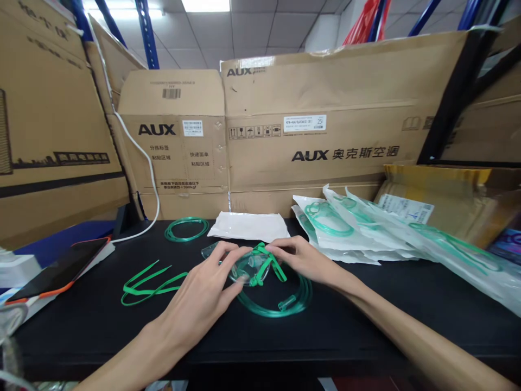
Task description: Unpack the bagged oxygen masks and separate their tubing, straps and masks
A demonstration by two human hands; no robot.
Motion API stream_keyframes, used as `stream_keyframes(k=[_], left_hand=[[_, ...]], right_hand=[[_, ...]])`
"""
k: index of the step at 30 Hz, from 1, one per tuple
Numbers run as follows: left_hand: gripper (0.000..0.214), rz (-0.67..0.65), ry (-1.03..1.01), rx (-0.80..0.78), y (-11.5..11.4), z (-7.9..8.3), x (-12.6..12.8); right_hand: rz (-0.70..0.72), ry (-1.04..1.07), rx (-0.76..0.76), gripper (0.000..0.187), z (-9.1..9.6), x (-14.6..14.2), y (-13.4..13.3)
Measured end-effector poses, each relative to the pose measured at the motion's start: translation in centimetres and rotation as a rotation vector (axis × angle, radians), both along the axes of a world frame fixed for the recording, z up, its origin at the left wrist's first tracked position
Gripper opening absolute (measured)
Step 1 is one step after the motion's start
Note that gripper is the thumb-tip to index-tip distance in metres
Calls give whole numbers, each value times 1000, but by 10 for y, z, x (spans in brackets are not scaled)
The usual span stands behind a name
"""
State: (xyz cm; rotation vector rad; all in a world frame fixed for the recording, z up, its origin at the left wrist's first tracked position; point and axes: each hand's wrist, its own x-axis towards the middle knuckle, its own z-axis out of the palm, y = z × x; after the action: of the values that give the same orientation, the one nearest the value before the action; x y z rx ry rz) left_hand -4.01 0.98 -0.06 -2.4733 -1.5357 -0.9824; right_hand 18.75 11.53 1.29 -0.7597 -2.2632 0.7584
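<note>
A clear oxygen mask point(244, 270) lies on the black table in front of me, partly hidden by my fingers. My left hand point(207, 282) is curved over its left side, thumb and fingers gripping the rim. My right hand point(303, 259) pinches a green elastic strap point(278, 270) at the mask's right side. Coiled green tubing point(271, 313) rests beneath and in front of the mask, with a connector point(287, 302) at its end. Left of my left hand lies a loose, looped green strap point(140, 291).
Behind sit another tubing coil point(169, 233) and a white pouch point(248, 225). Packaged masks point(329, 217) in clear-fronted bags are piled at the right, beside a yellowish parcel point(439, 190). A phone point(61, 269) with a white cable lies left. Cardboard panels point(260, 174) wall the back.
</note>
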Motion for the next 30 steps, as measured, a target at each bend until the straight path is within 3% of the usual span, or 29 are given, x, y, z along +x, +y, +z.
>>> stream_keyframes(k=[3,6,9,12,15,22,30], left_hand=[[37,-18,-25,6,0,-1,-2],[44,-64,-139,-70,-1,1,-4],[54,-103,-399,-311,-2,11,-6],[44,-109,-728,-564,0,25,-6],[49,-155,-900,-774,6,32,-2],[55,-241,-890,-1260,28,23,11],[53,-175,-810,-1280,34,24,13]], right_hand=[[93,-25,-104,34,-5,-1,-1],[100,-1,-143,30,-10,-1,-3],[69,44,-123,29,-14,0,-2],[58,80,-76,26,-16,1,-3],[70,95,-31,22,-18,2,-5],[83,77,84,19,-24,1,-5],[128,28,191,19,-24,1,-8]])
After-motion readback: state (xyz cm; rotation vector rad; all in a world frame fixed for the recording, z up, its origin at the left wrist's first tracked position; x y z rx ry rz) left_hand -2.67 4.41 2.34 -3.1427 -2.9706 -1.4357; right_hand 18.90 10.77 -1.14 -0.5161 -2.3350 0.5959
